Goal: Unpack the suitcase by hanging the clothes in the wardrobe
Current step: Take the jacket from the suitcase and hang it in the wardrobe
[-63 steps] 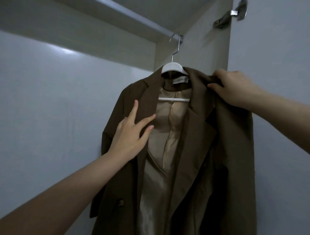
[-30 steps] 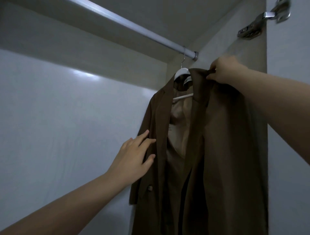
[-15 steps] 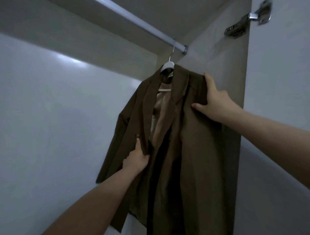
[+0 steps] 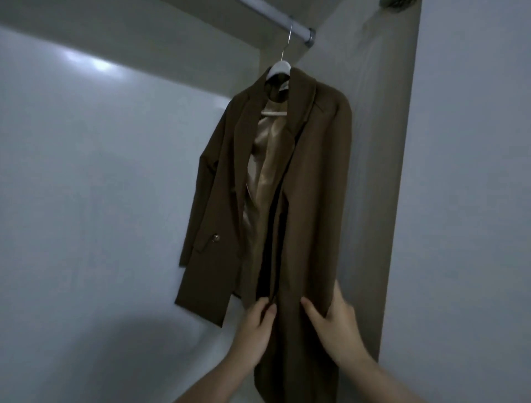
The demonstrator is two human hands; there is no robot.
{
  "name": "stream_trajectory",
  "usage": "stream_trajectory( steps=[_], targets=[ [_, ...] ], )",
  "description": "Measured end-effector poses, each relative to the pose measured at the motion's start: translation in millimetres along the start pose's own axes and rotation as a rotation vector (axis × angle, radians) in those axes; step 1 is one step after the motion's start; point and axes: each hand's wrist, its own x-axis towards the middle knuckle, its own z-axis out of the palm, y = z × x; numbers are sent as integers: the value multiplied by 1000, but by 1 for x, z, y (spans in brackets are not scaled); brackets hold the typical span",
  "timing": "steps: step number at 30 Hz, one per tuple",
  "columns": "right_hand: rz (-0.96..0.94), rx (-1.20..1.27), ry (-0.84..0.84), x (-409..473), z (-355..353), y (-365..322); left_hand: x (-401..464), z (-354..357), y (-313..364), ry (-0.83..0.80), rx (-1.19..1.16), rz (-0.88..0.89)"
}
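Note:
A brown blazer (image 4: 313, 178) with a beige satin lining hangs on a white hanger (image 4: 280, 66), whose metal hook sits over the wardrobe rail (image 4: 275, 15) at its right end. My left hand (image 4: 255, 322) pinches the inner front edge of the blazer low down. My right hand (image 4: 334, 319) holds the right front panel near the hem, fingers under the cloth and thumb along its outer side. The suitcase is out of view.
The wardrobe's pale back wall (image 4: 100, 187) fills the left. Its side panel (image 4: 376, 172) stands just right of the blazer, with the open door (image 4: 471, 201) beyond. A door hinge (image 4: 395, 2) shows at the top edge.
Both hands have slid down the blazer, the right from the shoulder and the left from the lapel, to its lower front edges. The view has pulled back.

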Motion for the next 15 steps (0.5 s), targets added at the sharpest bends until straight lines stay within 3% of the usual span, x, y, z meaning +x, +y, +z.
stream_trajectory(
  steps=[5,15],
  targets=[
    [341,22,-17,-89,33,70,-55,25,-49,-37,-91,-178],
    [568,-14,81,-241,23,111,-172,82,-98,-82,-152,-264]
  ],
)
